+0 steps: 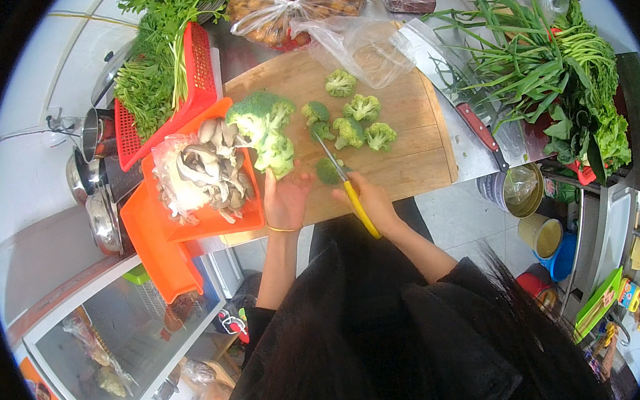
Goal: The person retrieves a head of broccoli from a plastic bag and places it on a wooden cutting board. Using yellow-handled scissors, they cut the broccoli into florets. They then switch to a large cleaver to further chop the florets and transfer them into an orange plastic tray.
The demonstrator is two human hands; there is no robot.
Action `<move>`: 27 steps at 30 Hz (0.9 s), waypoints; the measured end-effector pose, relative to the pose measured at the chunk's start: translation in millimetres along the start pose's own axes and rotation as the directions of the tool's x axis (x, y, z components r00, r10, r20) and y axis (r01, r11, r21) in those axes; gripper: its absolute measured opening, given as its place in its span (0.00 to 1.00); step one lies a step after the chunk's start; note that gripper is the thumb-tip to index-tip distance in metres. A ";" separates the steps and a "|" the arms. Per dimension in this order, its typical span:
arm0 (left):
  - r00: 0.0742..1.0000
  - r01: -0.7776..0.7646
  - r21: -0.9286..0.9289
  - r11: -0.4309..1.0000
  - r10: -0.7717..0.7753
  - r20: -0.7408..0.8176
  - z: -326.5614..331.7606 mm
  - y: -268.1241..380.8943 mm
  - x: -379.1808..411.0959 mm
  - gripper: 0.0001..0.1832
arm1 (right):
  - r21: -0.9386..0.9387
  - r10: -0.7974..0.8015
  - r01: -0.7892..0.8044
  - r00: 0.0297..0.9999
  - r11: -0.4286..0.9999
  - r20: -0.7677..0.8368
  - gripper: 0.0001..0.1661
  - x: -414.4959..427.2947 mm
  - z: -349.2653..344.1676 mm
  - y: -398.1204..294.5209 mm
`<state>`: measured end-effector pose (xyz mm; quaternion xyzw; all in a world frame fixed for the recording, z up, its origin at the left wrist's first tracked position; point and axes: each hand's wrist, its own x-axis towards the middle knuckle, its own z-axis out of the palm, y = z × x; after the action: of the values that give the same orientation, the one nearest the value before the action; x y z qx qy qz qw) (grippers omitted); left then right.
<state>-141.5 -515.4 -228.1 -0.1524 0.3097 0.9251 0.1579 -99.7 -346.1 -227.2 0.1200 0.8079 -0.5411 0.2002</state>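
My left hand (288, 203), palm up, holds a large broccoli head (264, 126) by its lower end at the left side of the round-edged wooden cutting board (415, 161). In my right hand (375, 201) is a slim knife with a yellow handle (361, 210). Its narrow blade (329, 155) points away from me, over the board among the cut pieces. One broccoli floret (327, 171) lies right beside the blade, near my right fingers. Several more florets (362, 107) are spread farther back on the wood. The fingers of my left hand are partly hidden behind the stalk.
An orange tray (251, 216) of oyster mushrooms (213, 169) stands left, before a red basket (200, 68) of leafy greens. A red-handled knife (479, 125) lies right, beside green onions (511, 55). Behind the board are a clear plastic bag (370, 49) and a full bag (296, 1).
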 end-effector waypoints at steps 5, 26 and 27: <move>0.994 0.062 0.059 0.996 -0.056 -0.090 -5.5 -10.9 -16.3 0.22 | 0.078 -0.112 0.128 0.977 0.989 -0.181 0.31 1.0 5.6 9.1; 0.986 0.067 0.122 0.990 -0.085 0.146 14.5 0.9 13.7 0.23 | 0.017 -0.121 0.125 0.980 0.992 -0.160 0.33 -19.3 -26.9 20.8; 0.984 0.107 0.083 0.991 -0.118 0.136 17.6 4.0 7.7 0.23 | 0.016 -0.143 0.147 0.978 0.989 -0.155 0.33 -18.6 -26.6 21.5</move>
<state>-153.3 -506.0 -215.6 -0.0983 0.3232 0.9109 0.2369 -79.4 -312.9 -227.6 0.1047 0.8201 -0.5544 0.0958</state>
